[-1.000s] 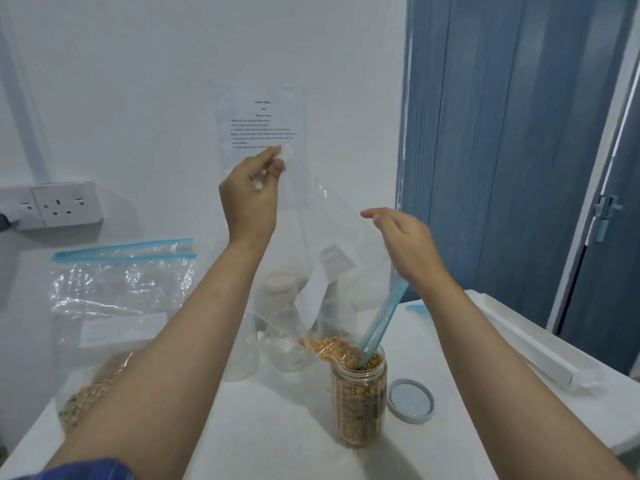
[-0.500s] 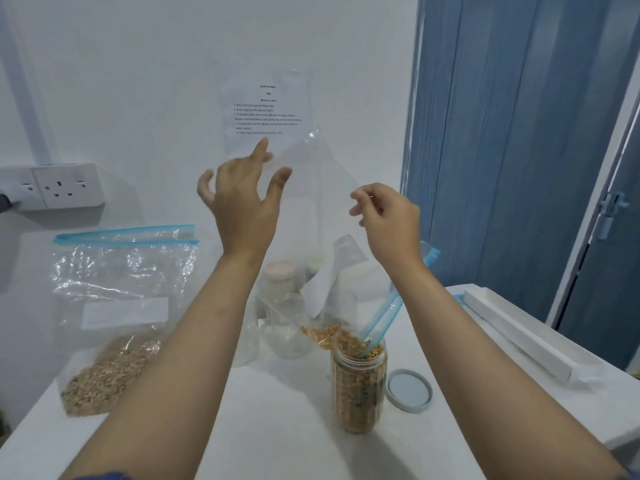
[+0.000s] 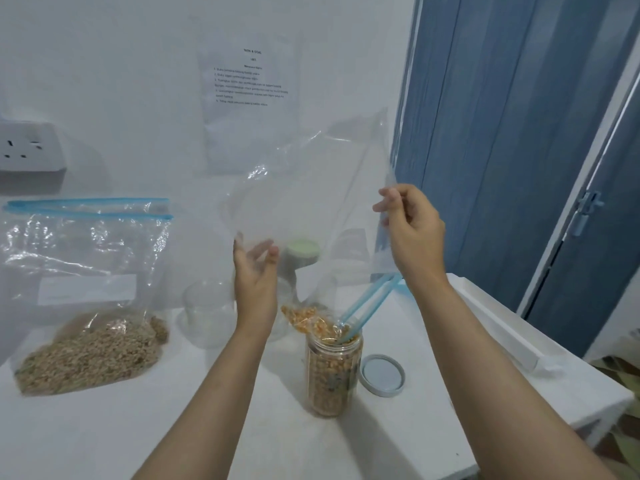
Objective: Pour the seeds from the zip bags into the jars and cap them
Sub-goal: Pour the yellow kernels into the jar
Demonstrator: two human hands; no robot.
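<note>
A clear zip bag (image 3: 311, 188) hangs upside down, its blue zip mouth (image 3: 367, 306) in the open jar (image 3: 332, 375), which is filled with yellow seeds. A clump of yellow seeds (image 3: 304, 318) sits in the bag just above the rim. My right hand (image 3: 412, 230) pinches the bag's right edge, held high. My left hand (image 3: 254, 282) is lower, fingers straight and spread beside the bag's left side, holding nothing. The jar's grey lid (image 3: 381, 375) lies flat to its right. A second zip bag (image 3: 86, 299) of brown seeds stands at the left.
Empty clear jars (image 3: 207, 311) and a green-lidded jar (image 3: 301, 254) stand behind my left hand on the white table (image 3: 138, 427). A white box (image 3: 502, 327) lies along the right edge. A wall socket (image 3: 27, 147), a paper sheet (image 3: 249, 81) and blue doors (image 3: 502, 133) are behind.
My left hand let go of the bag's top corner and dropped down beside the bag. My right hand rose and still pinches the bag's edge.
</note>
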